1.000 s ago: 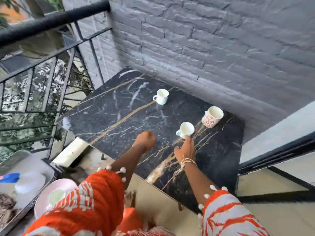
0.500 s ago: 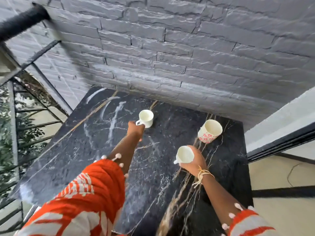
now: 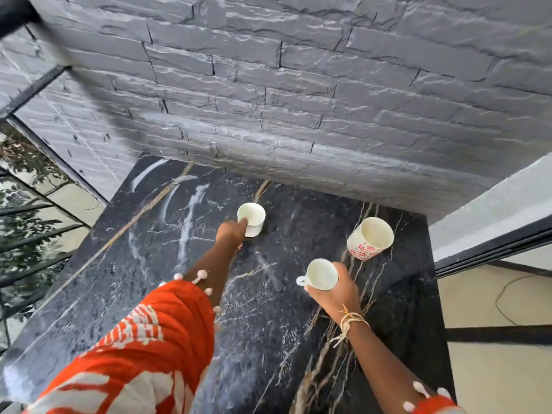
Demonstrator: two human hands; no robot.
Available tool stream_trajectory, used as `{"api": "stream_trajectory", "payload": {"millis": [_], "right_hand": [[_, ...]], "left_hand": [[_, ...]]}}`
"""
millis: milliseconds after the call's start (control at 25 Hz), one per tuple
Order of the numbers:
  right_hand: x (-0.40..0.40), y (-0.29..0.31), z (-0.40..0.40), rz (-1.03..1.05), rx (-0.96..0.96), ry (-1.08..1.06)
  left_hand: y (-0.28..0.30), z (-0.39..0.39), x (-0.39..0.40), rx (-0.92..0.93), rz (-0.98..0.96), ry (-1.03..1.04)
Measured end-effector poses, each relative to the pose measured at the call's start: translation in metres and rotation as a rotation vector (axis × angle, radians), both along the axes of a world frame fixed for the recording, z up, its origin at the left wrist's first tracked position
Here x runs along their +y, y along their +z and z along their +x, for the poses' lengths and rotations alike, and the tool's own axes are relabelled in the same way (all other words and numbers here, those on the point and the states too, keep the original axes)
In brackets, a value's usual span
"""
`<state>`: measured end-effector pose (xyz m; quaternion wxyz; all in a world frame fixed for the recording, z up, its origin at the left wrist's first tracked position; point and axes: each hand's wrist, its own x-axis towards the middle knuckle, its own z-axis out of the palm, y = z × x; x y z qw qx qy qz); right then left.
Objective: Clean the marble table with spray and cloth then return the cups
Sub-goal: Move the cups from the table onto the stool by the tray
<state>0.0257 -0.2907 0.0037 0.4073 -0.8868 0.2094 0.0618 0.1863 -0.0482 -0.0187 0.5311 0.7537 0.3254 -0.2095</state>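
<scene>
The left hand (image 3: 232, 233), which half a second ago only reached the far white cup (image 3: 251, 219), now closes on its near side as it stands on the counter (image 3: 119, 294). The right hand (image 3: 333, 291) keeps its grip on the near white cup (image 3: 321, 274), raised nearer than the flowered cup (image 3: 369, 238)

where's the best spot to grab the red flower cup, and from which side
Take the red-flowered cup around its outer wall, coming from above and the near side. It stands upright, free of both hands, and no handle shows from here, so the round body is the visible hold. The right hand is full.
</scene>
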Motion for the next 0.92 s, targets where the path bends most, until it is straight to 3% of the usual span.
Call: {"api": "stream_trajectory", "payload": {"millis": [120, 440, 680, 920], "right_hand": [[0.003, 0.004, 0.001, 0.001, -0.024, 0.006], [0.034, 0.024, -0.028, 0.117, -0.062, 0.056], [0.061, 0.037, -0.102, 0.302, -0.168, 0.203], [0.099, 0.034, -0.194, 0.306, -0.121, 0.481]], "left_hand": [[0.023, -0.021, -0.011, -0.022, -0.332, 0.226], [0.062, -0.118, -0.007, 0.078, -0.782, 0.488], [0.071, -0.256, 0.016, -0.017, -0.853, 0.66], [0.062, -0.417, 0.058, 0.0, -0.815, 0.854]]}}
